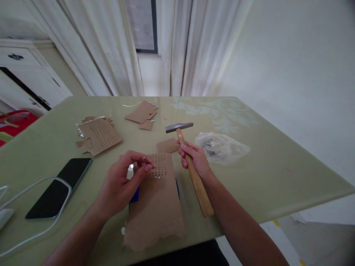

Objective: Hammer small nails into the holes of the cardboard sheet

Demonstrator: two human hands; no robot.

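- Right hand (195, 159): fingers wrapped around the hammer (196, 181), its head past the cardboard sheet's far edge.
- Left hand (122, 181) over the perforated cardboard sheet (155, 207); fingers bent together, holding what, I cannot tell.
- Sheet's torn end: near the worktop's (266, 177) front edge.
- Plastic bag (224, 149): beside right hand, well apart from right edge.
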